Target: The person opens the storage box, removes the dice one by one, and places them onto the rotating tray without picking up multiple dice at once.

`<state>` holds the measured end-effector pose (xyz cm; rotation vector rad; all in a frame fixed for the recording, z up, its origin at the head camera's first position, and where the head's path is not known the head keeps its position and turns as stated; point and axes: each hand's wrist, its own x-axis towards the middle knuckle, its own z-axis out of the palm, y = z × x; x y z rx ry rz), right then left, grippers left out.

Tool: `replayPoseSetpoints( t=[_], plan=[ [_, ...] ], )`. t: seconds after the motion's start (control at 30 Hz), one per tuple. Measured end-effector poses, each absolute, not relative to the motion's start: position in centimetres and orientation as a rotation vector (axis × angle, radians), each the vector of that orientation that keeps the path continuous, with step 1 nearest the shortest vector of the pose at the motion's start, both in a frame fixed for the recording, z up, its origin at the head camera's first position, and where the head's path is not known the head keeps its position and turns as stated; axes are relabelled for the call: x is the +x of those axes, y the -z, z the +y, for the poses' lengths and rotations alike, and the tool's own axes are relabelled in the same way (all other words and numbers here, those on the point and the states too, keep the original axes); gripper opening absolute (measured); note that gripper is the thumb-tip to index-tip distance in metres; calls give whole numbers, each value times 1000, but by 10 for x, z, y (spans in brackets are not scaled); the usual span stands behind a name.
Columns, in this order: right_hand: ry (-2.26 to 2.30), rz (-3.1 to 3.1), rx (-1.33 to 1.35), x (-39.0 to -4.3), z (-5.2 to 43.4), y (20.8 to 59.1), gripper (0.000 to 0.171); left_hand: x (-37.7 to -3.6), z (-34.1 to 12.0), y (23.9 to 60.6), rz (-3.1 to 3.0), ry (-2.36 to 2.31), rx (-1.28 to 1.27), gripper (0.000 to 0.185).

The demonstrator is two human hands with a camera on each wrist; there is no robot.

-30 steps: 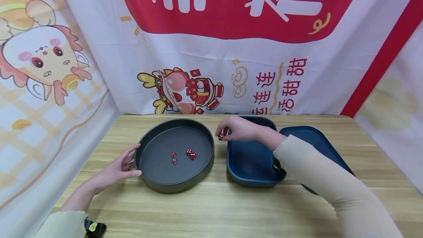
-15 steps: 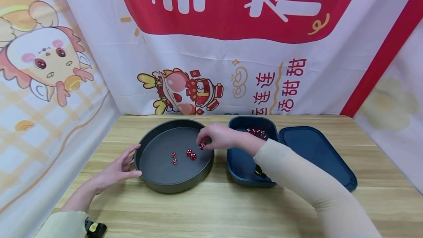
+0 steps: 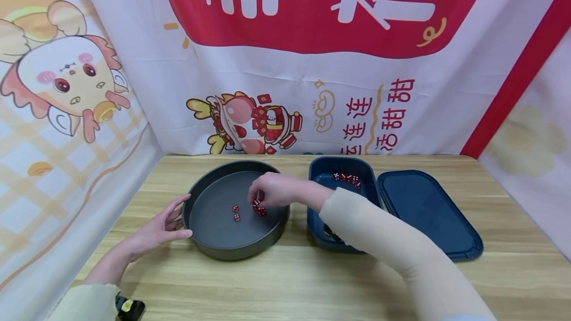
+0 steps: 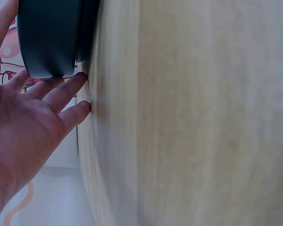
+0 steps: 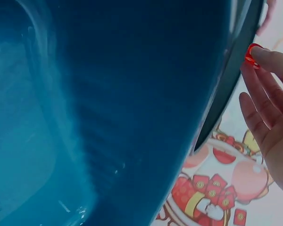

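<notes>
A round dark grey tray [image 3: 195, 201] sits on the wooden table with several red dice [image 3: 235, 213] on its floor. My right hand [image 3: 258, 196] reaches over the tray's right part and pinches a red die [image 3: 260, 194] just above two dice [image 3: 257, 207] lying together. The right wrist view shows that die [image 5: 251, 54] at my fingertips [image 5: 266, 61]. My left hand [image 3: 177, 218] lies open against the tray's left outer wall [image 4: 52, 37], its fingers [image 4: 61, 92] straight.
A blue rectangular box [image 3: 332, 212] stands right of the tray, with several red dice [image 3: 346, 178] in its far corner. Its blue lid [image 3: 428, 212] lies flat further right. Printed cloth banners [image 3: 285, 63] close off the back and both sides.
My right hand has carried the red die leftward from over the blue box to low over the tray, beside the dice there. The left hand has stayed at the tray's rim.
</notes>
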<state>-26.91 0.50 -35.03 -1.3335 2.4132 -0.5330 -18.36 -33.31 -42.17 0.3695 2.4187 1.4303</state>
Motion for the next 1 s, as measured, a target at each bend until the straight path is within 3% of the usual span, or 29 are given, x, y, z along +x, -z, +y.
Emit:
replayPoseSetpoints(
  t=[0.43, 1.0],
  plan=[
    [335, 2366, -1366, -268, -27, 365, 16, -183, -334, 422, 2419, -1430, 371, 92],
    [342, 2326, -1325, -276, -21, 369, 17, -184, -333, 423, 2438, -1418, 370, 93]
  ],
)
